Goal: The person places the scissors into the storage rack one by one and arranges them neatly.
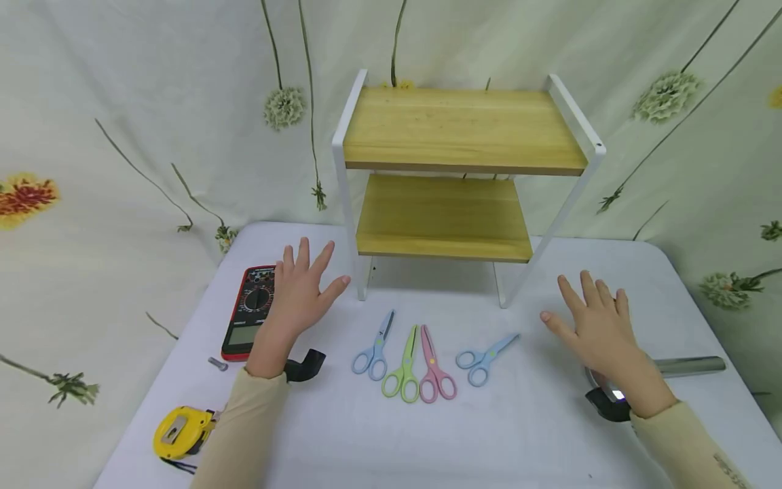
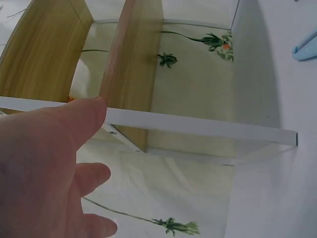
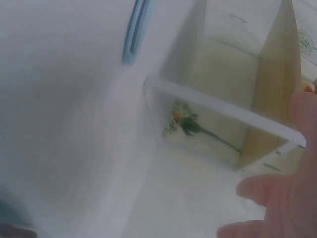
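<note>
My left hand (image 1: 302,288) hovers flat with spread fingers over the right edge of a red multimeter (image 1: 247,312); its fingers (image 2: 54,163) hold nothing. My right hand (image 1: 595,322) is also flat and spread, above the white table (image 1: 427,435), just ahead of a metal-handled tool (image 1: 678,367). Between the hands lie several small scissors: blue (image 1: 374,350), green (image 1: 404,370), pink (image 1: 432,370) and another blue pair (image 1: 485,358). A two-tier wooden shelf (image 1: 461,173) with a white frame (image 2: 198,126) stands behind them.
A yellow tape measure (image 1: 177,432) sits at the table's near left, with a small bolt (image 1: 216,364) beside the multimeter. Black wrist straps (image 1: 305,367) show at both wrists. A floral cloth (image 1: 122,136) hangs behind the table.
</note>
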Demonstrator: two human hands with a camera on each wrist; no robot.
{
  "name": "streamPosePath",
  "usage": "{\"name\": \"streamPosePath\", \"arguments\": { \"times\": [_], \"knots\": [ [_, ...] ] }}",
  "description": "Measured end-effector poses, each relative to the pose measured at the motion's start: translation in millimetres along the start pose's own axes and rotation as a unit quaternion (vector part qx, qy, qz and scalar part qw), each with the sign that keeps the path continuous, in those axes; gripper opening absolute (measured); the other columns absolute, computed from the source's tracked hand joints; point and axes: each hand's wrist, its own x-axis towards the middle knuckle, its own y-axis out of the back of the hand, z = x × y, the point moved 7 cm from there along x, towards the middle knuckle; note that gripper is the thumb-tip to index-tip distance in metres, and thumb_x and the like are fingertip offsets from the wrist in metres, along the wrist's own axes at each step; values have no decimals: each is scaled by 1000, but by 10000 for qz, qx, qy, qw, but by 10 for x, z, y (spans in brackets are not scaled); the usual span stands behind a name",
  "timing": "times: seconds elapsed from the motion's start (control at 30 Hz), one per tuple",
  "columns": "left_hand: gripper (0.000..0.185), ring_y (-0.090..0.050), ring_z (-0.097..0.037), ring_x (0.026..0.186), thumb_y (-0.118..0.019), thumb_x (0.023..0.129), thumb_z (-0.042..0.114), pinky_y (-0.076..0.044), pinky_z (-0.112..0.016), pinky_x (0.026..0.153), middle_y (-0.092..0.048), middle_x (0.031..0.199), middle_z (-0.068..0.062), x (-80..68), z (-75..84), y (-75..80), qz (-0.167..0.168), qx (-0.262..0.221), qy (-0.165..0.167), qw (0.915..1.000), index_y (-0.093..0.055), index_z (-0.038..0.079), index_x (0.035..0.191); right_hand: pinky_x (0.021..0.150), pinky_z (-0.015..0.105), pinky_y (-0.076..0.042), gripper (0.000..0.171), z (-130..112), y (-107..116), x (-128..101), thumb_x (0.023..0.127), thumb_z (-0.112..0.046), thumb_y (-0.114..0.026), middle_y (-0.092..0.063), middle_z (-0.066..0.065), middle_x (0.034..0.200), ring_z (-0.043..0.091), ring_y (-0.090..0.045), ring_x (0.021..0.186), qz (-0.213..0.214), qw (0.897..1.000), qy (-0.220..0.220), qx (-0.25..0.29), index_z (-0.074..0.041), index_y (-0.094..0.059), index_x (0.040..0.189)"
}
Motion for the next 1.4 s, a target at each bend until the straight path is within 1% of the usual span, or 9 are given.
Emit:
{"name": "streamPosePath", "arguments": {
  "times": [0.13,0.27,0.4,0.47,0.57,0.73,0.9,1.1,1.4],
  "knots": [
    [69,-3,-60,152,-53,103,43,-4,-76,118,-11,167,-32,81,84,-13,150,-323,-131,9993,-29,14,161,112,79,-12,79,-162,-119,-40,101,-59,-49,-28,41,157,65,-27,141,-53,9999,144,37,-1,-40,153],
    [64,-17,-54,153,-52,104,34,-12,-71,121,-23,166,-28,137,186,-22,338,-902,-336,9948,-31,12,160,109,76,-26,66,-397,-298,-119,97,-47,-63,-51,37,142,57,-47,131,318,9982,487,175,-3,-53,145],
    [57,-34,-40,152,-49,107,30,-27,-63,120,-38,163,-15,164,244,-59,472,-1664,-408,9841,-34,16,160,85,58,-48,55,-636,-516,-192,90,-39,-73,-68,26,105,41,-63,94,708,9938,741,424,-4,-66,132],
    [53,-42,-37,148,-47,108,30,-35,-62,116,-46,159,-11,176,251,-85,553,-1980,-389,9779,-36,19,159,71,49,-48,50,-726,-616,-210,88,-40,-75,-69,19,93,33,-63,82,742,9933,726,513,-7,-70,125],
    [46,-54,-38,138,-46,108,27,-42,-63,109,-57,149,-14,198,254,-120,699,-2426,-303,9671,-46,19,153,62,41,-45,46,-816,-750,-215,87,-43,-75,-67,10,80,23,-60,71,452,9950,559,687,-9,-73,119],
    [34,-64,-37,119,-43,109,20,-49,-55,105,-69,126,-21,265,280,-172,791,-3128,-149,9464,-60,6,134,54,29,-36,45,-884,-911,-211,88,-43,-74,-63,5,79,12,-45,63,-235,9934,187,1107,-9,-72,118],
    [31,-65,-37,108,-40,110,15,-48,-47,99,-70,115,-25,312,299,-205,794,-3623,-100,9286,-63,0,123,54,26,-34,33,-960,-937,-206,84,-36,-80,-59,4,82,10,-43,64,-38,9914,266,1283,-11,-73,104],
    [30,-65,-37,109,-41,110,17,-47,-49,104,-70,114,-25,322,304,-243,732,-3857,-3,9197,-62,0,123,57,26,-36,18,-993,-904,-233,80,-15,-80,-59,7,86,12,-44,67,52,9910,480,1245,-13,-71,96],
    [30,-65,-36,109,-41,110,16,-47,-50,104,-70,109,-26,280,254,-271,816,-3959,2,9147,-62,1,125,60,25,-35,30,-915,-898,-207,71,-4,-76,-51,1,79,14,-43,70,-584,9810,160,1843,-13,-63,97]
  ]
}}
